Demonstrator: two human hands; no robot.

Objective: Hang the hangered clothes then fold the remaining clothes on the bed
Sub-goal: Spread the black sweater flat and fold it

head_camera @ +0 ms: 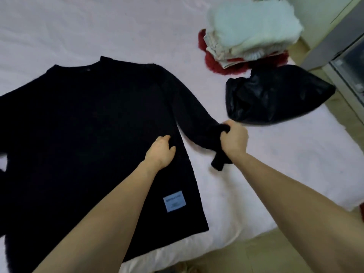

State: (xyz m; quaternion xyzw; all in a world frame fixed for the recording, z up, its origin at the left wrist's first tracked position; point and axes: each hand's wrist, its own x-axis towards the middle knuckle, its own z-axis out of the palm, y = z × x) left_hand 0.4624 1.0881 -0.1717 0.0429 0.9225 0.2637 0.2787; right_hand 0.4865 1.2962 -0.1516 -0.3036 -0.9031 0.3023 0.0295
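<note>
Closest to the camera are the two bare forearms, coming in from the bottom edge and reaching out over the bed (137,26).

Grip-wise: the right hand (234,140) is closed into a fist around the cuff end of the sweater's sleeve (189,107), fingers curled over the top of it, with a bit of the cuff poking out below the wrist. The left hand (160,152) is down on the body of the black sweater (78,134), near its side seam and just beside where the sleeve branches off. Its fingers look loosely bent with the thumb out to the side, so it's resting or pressing on the fabric, not grabbing it.

The sweater itself is spread out flat on the pale pink sheet, neckline pointing away from the camera, hem toward the near edge of the bed. There's one light blue label (174,201) sewn near the hem corner. The other sleeve runs off the left edge of the frame.

Counting stuff: one sweater being worked on, one crumpled shiny black garment (275,95) lying to the right of it and well clear of the held cuff, and one stack of folded clothes (250,36) further back. The stack has something white and fluffy on top, cream layers under that, and something red and fuzzy at the bottom. Can't tell exactly how many pieces are in it.
</note>
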